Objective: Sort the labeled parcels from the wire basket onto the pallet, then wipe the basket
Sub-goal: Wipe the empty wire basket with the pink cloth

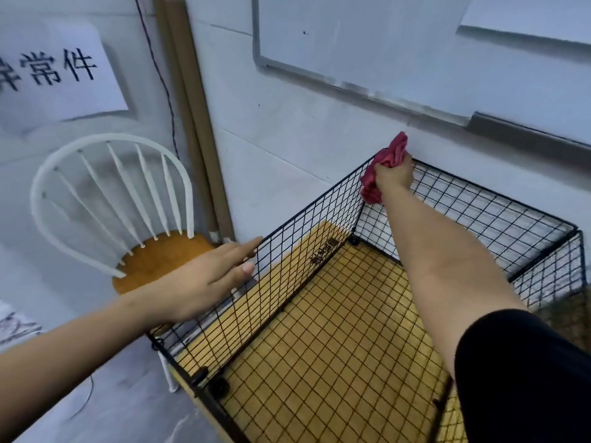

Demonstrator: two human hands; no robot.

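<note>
Left hand [204, 279]: lower left of centre. The fingers are straight and lie along the top edge of the left wall of the wire basket [297, 244], with the thumb tip against the mesh. It steadies the wall without clasping it.
Left-wall risk: a flat hand gives only a light brace, so a hard rub at the far corner may flex or shift the panel.
Wire basket: fills the centre and lower right and stands on a yellow wood surface. No parcels show inside it and the pallet is out of view, so I judge the sorting done and the wiping in hand.
Red cloth [387, 161]: bunched at the basket's far-left top corner, right of centre.
Cloth risk: loose folds may snag on wire ends or on the corner joint, and the cloth could drop inside.
Right hand [394, 175]: the fingers are curled tight around the cloth, with the arm stretched across the basket.
Reach risk: with the arm this far out, leaning in may press the near rim down or tip the basket.
Paper sign [60, 71]: upper left, with large black Chinese characters "常件". A character before them is cut off at the frame edge.
Dark stamp [324, 252]: on the wood under the mesh, too blurred to read.
Whiteboard [351, 43]: upper right, with no legible writing.
</note>
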